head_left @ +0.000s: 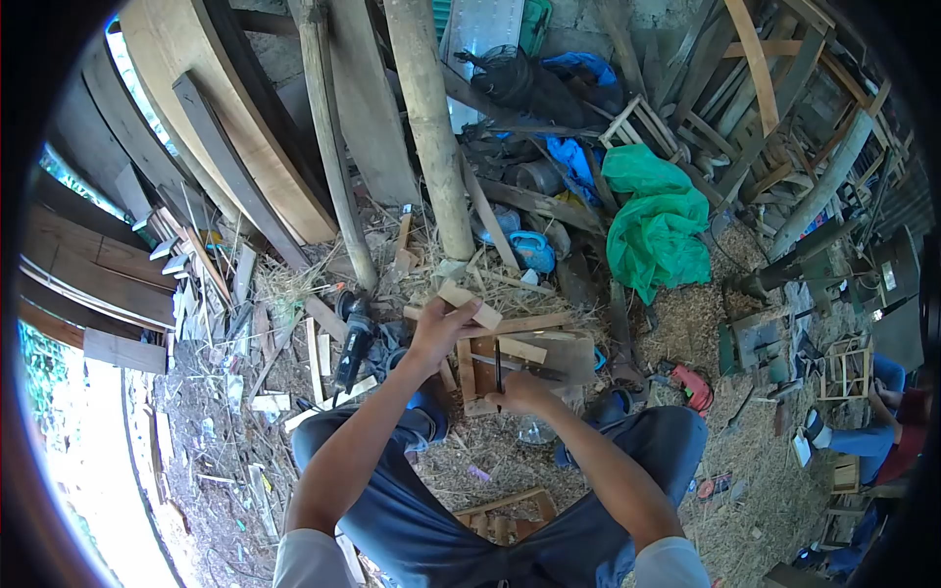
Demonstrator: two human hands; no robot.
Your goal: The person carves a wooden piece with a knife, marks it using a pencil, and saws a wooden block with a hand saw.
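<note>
My left hand (438,335) grips a small pale wood block (470,304), fingers closed around its near end. Lower and to the right, my right hand (521,392) is closed on a thin dark stick-like tool (498,367) that points away from me; its exact kind is too small to tell. Beneath and between the hands lie wooden boards (578,361), with a narrow strip (529,322) along the far side. Another short pale block (522,350) rests on them, just beyond my right hand.
A black angle grinder (353,343) lies to the left, a red power tool (693,388) to the right. A slatted wooden piece (505,512) sits between my legs. Poles (431,127) and a green plastic sheet (655,220) stand beyond. Another person (897,421) sits at far right.
</note>
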